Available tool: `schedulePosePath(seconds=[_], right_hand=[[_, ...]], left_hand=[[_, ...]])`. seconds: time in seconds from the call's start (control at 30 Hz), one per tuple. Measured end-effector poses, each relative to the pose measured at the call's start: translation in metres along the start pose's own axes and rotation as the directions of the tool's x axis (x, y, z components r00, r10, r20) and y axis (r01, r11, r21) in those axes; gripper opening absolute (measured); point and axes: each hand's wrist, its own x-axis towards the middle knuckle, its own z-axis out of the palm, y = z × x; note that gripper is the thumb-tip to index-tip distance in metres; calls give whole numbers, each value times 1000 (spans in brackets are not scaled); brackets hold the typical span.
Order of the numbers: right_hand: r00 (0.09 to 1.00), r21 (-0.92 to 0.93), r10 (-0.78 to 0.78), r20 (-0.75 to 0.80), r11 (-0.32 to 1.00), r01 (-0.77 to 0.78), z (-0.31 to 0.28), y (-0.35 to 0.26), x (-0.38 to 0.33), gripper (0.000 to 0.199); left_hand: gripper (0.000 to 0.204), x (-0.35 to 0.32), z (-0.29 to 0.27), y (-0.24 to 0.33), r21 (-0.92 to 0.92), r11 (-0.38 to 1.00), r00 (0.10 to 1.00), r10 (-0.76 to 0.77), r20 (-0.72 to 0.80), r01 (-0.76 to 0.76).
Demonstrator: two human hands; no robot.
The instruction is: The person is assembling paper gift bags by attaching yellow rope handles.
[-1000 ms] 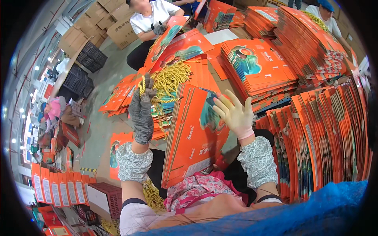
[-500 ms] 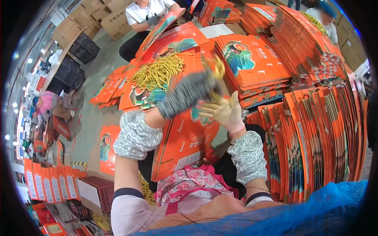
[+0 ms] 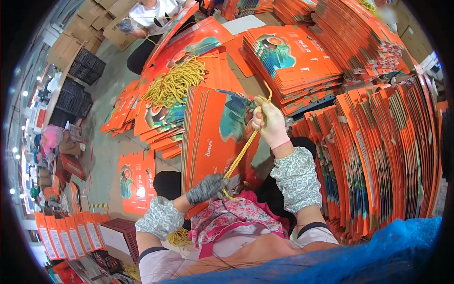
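Observation:
An orange flat cardboard box [image 3: 208, 137] with a teal picture stands tilted on my lap. A yellow rope cord [image 3: 242, 151] runs taut along its right edge. My left hand [image 3: 208, 187], in a grey glove, grips the cord's lower end near my lap. My right hand [image 3: 270, 124], in a pale pink glove, pinches the cord at the box's upper corner, where a short loop sticks up. A heap of loose yellow cords [image 3: 174, 83] lies on stacked boxes just beyond.
Tall rows of upright orange boxes [image 3: 378, 156] stand at my right. A flat stack [image 3: 291, 59] lies ahead. Another person [image 3: 151, 19] in a white top sits across, handling a box. Brown cartons [image 3: 80, 42] and black crates [image 3: 75, 97] are at far left.
My left hand has come down from the cord heap to my lap, drawing a yellow cord taut. My right hand has stayed at the box's upper corner, now pinching the cord.

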Motion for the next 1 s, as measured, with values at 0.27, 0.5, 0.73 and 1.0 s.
schedulePosePath(seconds=[0.27, 0.5, 0.73, 1.0], right_hand=[[989, -107, -111, -93, 989, 101, -3, 5, 0, 28], [996, -78, -74, -45, 994, 71, -1, 3, 0, 25], [988, 21, -60, -143, 998, 64, 5, 1, -2, 25], [994, -71, -111, 20, 991, 112, 1, -2, -5, 21]], left_hand=[[34, -25, 20, -12, -120, 980, 988, -157, 13, 157], [34, -26, 19, -64, -75, 994, 995, -73, 62, 78], [24, -32, 15, -57, 259, 962, 989, 49, 142, -85], [30, -26, 30, -21, 824, 562, 955, -278, 101, 76]])
